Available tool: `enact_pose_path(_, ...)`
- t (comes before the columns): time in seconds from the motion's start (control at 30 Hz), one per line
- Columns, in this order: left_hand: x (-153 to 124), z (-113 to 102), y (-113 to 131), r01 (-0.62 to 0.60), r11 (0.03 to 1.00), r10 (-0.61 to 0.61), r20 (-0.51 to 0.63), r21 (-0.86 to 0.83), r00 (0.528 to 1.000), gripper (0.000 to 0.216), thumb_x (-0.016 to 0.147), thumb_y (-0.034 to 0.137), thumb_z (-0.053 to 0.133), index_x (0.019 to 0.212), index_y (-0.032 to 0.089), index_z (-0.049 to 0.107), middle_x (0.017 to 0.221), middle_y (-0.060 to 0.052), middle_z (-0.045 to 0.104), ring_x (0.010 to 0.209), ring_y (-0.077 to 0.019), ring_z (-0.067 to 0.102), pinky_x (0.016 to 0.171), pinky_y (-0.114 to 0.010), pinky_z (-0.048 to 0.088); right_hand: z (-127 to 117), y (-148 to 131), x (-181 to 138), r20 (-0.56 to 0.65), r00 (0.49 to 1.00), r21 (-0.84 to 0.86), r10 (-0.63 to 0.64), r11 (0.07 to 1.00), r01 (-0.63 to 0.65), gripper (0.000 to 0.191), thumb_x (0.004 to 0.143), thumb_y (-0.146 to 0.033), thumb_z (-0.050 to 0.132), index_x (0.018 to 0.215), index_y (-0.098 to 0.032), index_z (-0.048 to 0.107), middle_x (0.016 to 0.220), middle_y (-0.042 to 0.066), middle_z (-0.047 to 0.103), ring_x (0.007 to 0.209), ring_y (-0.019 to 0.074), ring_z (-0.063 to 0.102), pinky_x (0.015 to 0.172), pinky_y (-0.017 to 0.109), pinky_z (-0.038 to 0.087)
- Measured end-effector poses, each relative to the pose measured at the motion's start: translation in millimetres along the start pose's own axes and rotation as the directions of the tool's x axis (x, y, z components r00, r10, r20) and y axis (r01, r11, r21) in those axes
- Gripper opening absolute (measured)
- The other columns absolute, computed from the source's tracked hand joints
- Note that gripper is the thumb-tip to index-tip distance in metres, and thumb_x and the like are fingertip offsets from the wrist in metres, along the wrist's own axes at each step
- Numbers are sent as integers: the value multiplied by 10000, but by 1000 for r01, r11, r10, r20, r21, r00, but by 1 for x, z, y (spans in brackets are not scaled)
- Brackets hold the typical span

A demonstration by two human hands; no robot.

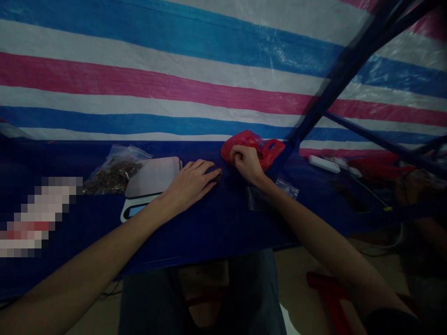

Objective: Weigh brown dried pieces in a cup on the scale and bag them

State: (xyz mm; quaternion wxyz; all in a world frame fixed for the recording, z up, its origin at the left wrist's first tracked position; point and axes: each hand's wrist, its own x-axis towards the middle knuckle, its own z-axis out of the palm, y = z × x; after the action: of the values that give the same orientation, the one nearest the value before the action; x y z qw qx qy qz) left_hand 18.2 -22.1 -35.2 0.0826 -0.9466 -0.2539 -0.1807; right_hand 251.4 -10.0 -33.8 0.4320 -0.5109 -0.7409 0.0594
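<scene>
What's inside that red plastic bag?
Some dark brown content shows in the crumpled red plastic bag, beside the bare right hand; hand and plastic cover the rest, so I can't identify it.

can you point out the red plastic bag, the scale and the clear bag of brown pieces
red plastic bag (247, 138): head view, on its upper side
scale (152, 177): head view, on its pale top plate
clear bag of brown pieces (113, 174): head view, on its wall, pieces showing through
</scene>
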Motion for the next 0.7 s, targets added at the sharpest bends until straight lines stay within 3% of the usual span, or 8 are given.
enact_pose_path(0.17,1,2,0,7,1000,-6,-30,28,1000,426,1008,353,469,1416,243,524,1342,-100,581,1203,-281,518,934,-423,446,0,6,3,-127,992,-62,-14,998,6,242,651,-9,386,614,-206,523,604,2,574,590,150,524,633,286,401)
enact_pose_path(0.3,2,2,1,1,1000,-1,-62,1,998,580,991,393,489,1533,240,351,1404,-111,525,1260,-305,472,1001,-467,410,-2,27,9,-143,989,-139,-30,990,10,241,706,-18,418,617,-223,509,631,28,592,653,186,551,658,325,430)
enact_pose_path(0.4,4,-1,1,2,999,-5,-80,-38,997,605,995,451,456,1537,217,323,1399,-114,506,1290,-319,433,1061,-520,359,-7,41,15,-163,986,-190,-40,982,8,246,756,-51,458,607,-240,510,655,41,616,702,201,569,674,340,441)
enact_pose_path(0.6,6,-8,4,61,996,-67,-95,-57,993,549,1007,500,405,1503,277,326,1412,-57,506,1251,-255,402,1106,-493,331,-13,48,18,-152,988,-200,-26,980,-5,229,797,-85,485,639,-234,558,709,44,665,725,194,603,701,334,470)
enact_pose_path(0.7,5,-10,8,18,999,-21,-106,-36,994,489,1041,386,370,1480,169,362,1369,-69,538,1263,-220,434,1097,-447,336,-8,47,16,-87,994,-199,-62,979,44,188,826,-116,491,720,-197,624,760,60,691,807,216,635,775,351,497)
